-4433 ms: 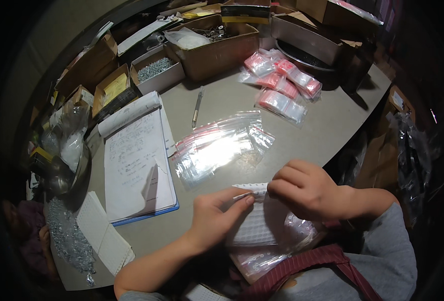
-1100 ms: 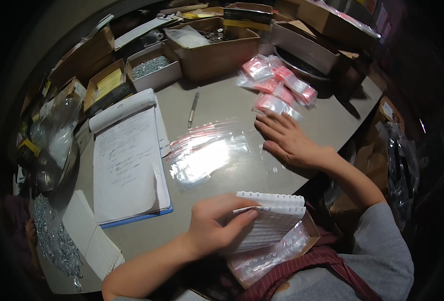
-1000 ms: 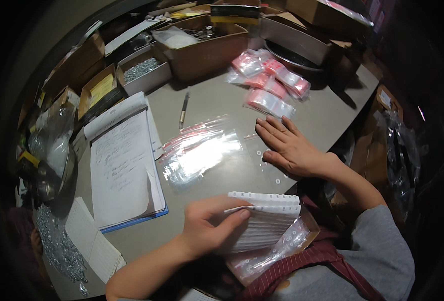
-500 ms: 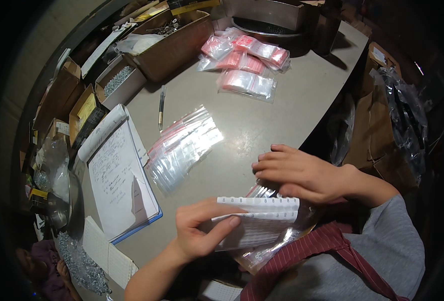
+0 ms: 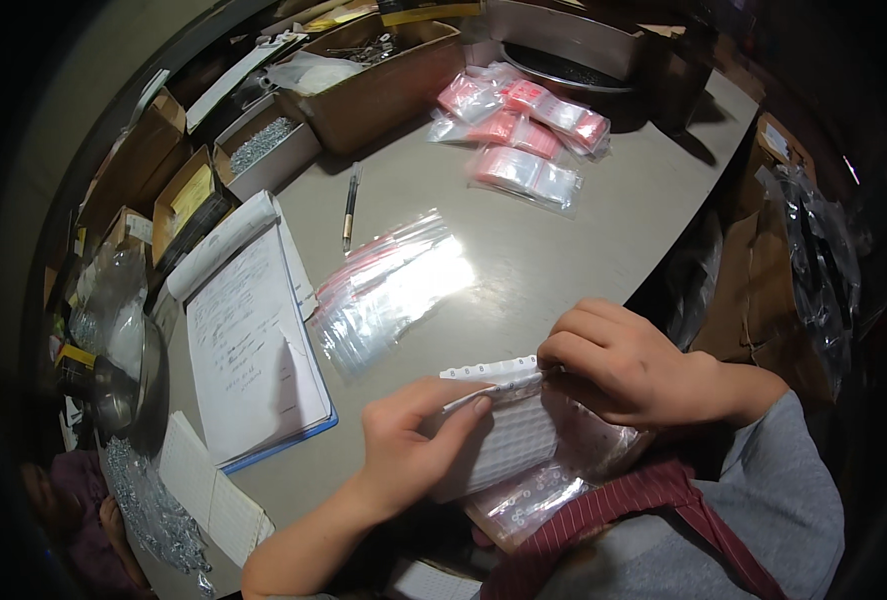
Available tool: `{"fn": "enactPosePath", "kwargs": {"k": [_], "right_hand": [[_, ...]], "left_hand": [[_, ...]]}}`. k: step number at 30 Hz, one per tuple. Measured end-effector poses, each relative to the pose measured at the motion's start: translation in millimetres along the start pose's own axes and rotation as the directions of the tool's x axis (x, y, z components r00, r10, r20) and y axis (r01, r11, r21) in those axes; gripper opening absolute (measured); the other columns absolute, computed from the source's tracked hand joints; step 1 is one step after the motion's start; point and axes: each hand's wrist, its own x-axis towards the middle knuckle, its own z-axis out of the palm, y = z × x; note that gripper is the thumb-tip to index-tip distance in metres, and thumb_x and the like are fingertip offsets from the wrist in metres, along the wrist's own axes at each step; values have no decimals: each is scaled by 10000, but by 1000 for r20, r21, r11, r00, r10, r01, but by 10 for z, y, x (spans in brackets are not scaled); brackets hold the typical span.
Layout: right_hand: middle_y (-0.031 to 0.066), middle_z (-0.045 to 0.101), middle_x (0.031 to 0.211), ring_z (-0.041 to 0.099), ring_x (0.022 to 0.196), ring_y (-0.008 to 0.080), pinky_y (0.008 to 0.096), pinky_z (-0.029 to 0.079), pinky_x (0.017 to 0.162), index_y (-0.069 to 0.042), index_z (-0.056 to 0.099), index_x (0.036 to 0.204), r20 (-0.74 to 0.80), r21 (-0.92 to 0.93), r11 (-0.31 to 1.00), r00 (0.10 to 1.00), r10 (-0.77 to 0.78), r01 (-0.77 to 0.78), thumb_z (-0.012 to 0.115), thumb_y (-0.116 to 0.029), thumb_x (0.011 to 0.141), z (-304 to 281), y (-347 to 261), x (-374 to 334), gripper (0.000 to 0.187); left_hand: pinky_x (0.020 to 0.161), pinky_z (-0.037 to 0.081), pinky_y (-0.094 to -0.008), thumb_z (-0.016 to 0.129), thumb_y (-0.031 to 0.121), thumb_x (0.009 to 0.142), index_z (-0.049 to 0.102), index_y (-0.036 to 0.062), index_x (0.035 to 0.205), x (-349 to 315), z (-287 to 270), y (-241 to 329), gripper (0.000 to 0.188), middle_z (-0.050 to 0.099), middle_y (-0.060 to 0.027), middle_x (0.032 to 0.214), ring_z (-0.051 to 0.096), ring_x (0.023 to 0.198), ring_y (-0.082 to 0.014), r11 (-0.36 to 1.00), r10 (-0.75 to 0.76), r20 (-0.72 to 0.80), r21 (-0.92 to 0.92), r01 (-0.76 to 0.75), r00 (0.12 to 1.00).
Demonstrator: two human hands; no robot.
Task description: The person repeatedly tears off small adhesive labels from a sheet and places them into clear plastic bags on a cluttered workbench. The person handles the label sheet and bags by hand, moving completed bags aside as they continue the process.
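My left hand (image 5: pixel 408 435) grips a folded sheet of small white round labels (image 5: pixel 503 445) by its left side, thumb on top. My right hand (image 5: pixel 623 365) is curled at the sheet's upper right edge, fingertips closed on it; whether a single label is between them is hidden. Below the sheet, near my lap, lies a clear plastic bag (image 5: pixel 528 503) with small white marked rounds. Beyond my hands a fanned row of clear zip bags (image 5: pixel 388 300) with red strips lies on the table (image 5: pixel 523 265).
A clipboard with written pages (image 5: pixel 243 350) lies left, a pen (image 5: pixel 350 210) beyond it. Several packs of red-striped bags (image 5: pixel 528 175) lie at the back. Boxes, including a brown bin (image 5: pixel 383 95) and a screw box (image 5: pixel 263 150), line the far left. Another person's hand (image 5: pixel 111 520) shows lower left.
My right hand has moved from above the table, fingers stretched, down to the label sheet's edge and closed there. The sheet has tilted slightly, and the whole view has shifted a little.
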Motion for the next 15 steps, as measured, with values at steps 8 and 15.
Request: {"fn": "enactPosePath", "kwargs": {"k": [8,15], "right_hand": [[110,600,921,602,821,276,357,515,708,-17,633,926,-159,-369,917,961,-225,153,663,-105,676,68,-36,60,267],[106,637,907,638,825,253,341,527,689,-21,669,933,-61,-347,891,941,-333,293,708,-67,661,-67,-52,148,279]], "left_hand": [[790,535,-265,725,72,958,753,-53,1075,23,-28,0,173,756,-73,956,667,879,-113,915,-269,10,-311,258,963],[785,535,-264,740,84,950,752,-50,1084,92,-57,-53,190,752,-83,966,668,883,-118,855,-338,45,-402,327,940]]}}
